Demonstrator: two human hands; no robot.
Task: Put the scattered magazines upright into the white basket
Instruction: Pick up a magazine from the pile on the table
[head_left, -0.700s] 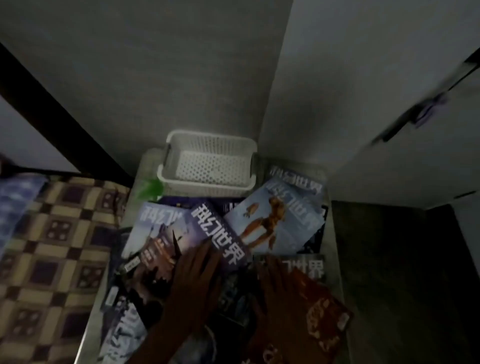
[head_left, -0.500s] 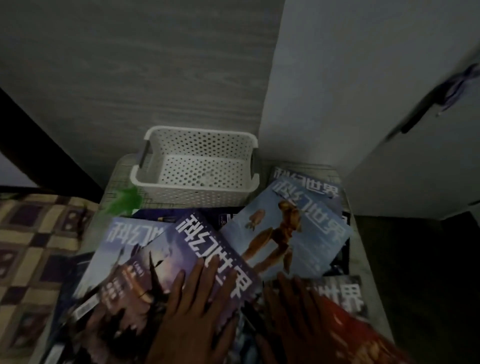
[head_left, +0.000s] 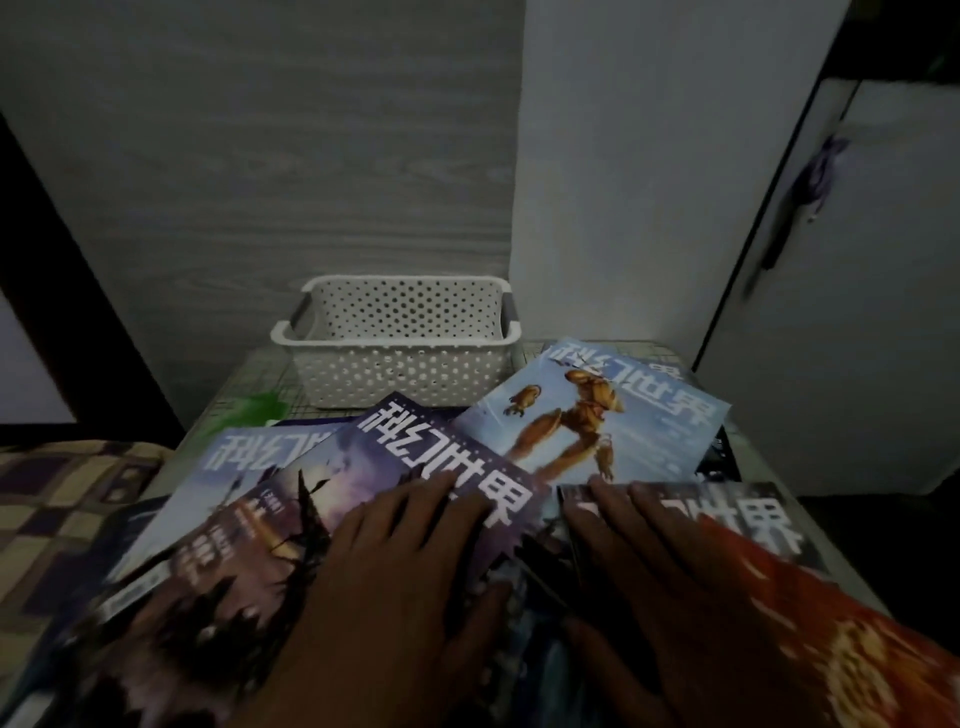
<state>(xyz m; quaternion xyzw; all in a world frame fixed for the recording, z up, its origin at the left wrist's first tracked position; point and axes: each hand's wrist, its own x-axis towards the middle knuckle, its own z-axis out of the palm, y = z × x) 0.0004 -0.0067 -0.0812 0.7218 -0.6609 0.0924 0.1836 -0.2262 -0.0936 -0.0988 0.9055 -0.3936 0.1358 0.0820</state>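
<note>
Both hands lying flat, fingers straight, gripping nothing: left hand (head_left: 395, 561) pressing the purple magazine (head_left: 363, 499), right hand (head_left: 639, 561) pressing the red one (head_left: 810, 597), probably steadying the heap. White basket (head_left: 400, 358) sitting empty just beyond my fingertips.

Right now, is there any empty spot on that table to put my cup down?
Only small ones. A bare strip of table lies left of the white basket, by the green smear. The basket holds nothing. Everywhere nearer is crowded: overlapping magazines cover it, with the left hand and right hand flat on them.
</note>
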